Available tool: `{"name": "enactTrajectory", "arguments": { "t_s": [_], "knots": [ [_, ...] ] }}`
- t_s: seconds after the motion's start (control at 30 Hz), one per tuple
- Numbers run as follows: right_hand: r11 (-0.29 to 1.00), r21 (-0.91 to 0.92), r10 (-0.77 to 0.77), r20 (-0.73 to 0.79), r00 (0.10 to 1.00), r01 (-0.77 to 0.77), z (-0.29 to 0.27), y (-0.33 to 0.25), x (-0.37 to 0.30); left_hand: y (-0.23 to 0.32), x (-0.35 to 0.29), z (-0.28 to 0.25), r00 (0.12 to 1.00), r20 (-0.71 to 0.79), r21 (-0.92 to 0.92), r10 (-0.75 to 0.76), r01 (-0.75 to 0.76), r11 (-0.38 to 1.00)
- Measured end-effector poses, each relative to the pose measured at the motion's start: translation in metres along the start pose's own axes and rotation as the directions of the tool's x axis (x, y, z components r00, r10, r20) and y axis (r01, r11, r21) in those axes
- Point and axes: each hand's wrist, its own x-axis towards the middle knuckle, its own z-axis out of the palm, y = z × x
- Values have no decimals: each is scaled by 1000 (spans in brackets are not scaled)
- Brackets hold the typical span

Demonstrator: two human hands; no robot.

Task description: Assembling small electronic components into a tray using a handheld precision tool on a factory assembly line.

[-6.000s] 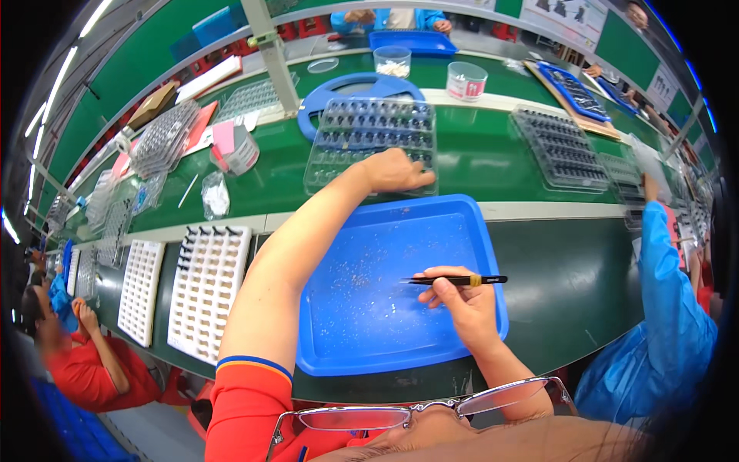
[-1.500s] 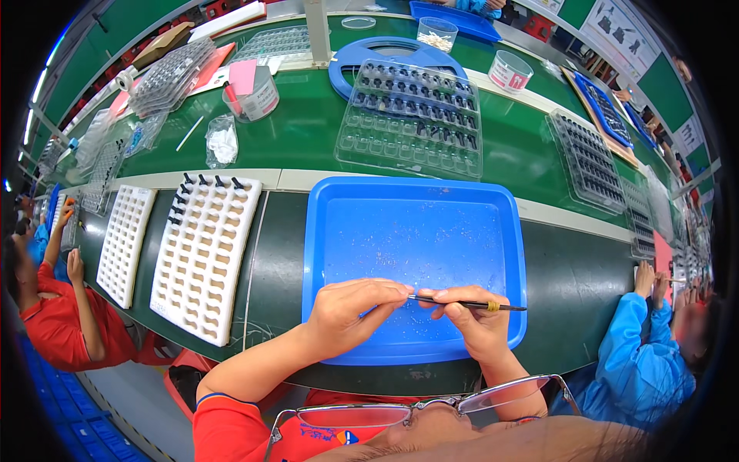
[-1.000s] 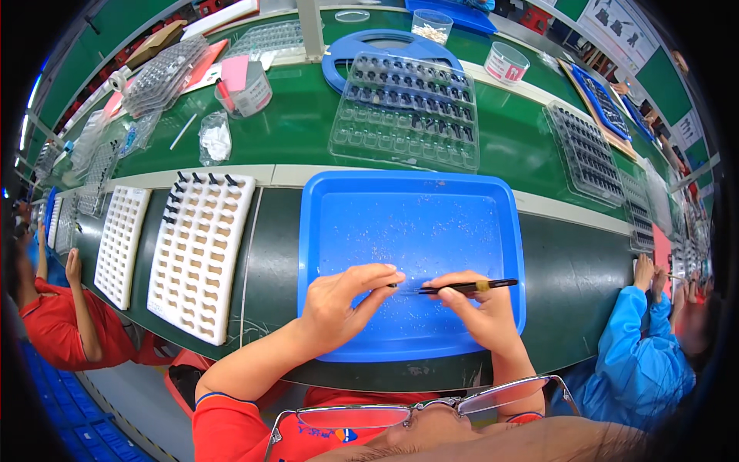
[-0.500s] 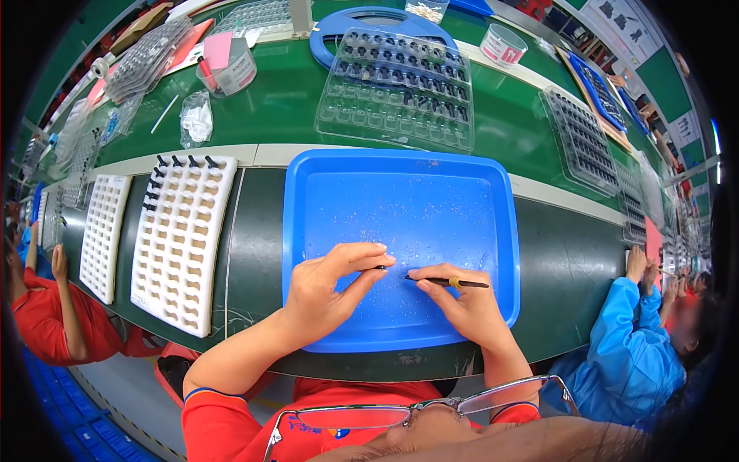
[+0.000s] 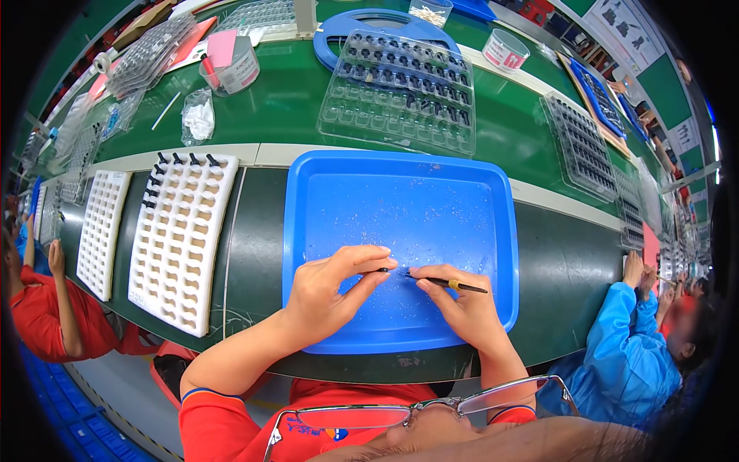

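Note:
Over the blue tray (image 5: 400, 327), my left hand (image 5: 317, 296) pinches a small black part (image 5: 383, 269) between thumb and fingertips; most of it is hidden by the fingers. My right hand (image 5: 462, 308), close beside it, grips a slim dark pen-like tool (image 5: 473, 289) with a yellowish band round its shaft. The tool's tip points left toward the black part, with a small gap between the hands. What kind of tip it has is too small to tell. Pale specks and shavings (image 5: 416, 208) lie scattered over the tray floor.
To the left, a white foam tray (image 5: 181, 246) holds several black parts in its far slots; another foam tray (image 5: 102, 235) lies beside it. Beyond the blue tray, a clear blister tray (image 5: 396, 92) of black parts leans on a blue ring-shaped object (image 5: 331, 42). Co-workers sit on both sides.
Both hands keep nearly the same place and grip. The rear end of the dark tool has dipped slightly, and the whole view has shifted a little.

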Motion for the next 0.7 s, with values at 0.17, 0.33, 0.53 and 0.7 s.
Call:
{"name": "enactTrajectory", "arguments": {
  "t_s": [0.17,0.33,0.53,0.7],
  "knots": [
    [999,-25,-39,-1,999,39,1,5,0,-1,0,0,1000,1,-30,-11,11,999],
    [997,-52,-62,-7,998,62,1,5,0,-2,-1,1,1000,4,-35,5,-5,999],
    [994,-53,-95,-14,995,95,4,8,2,-3,-1,0,1000,4,-17,12,-12,1000],
    [994,-67,-90,-7,996,89,3,6,2,-3,-1,0,1000,4,-20,23,-23,1000]
  ]
}}
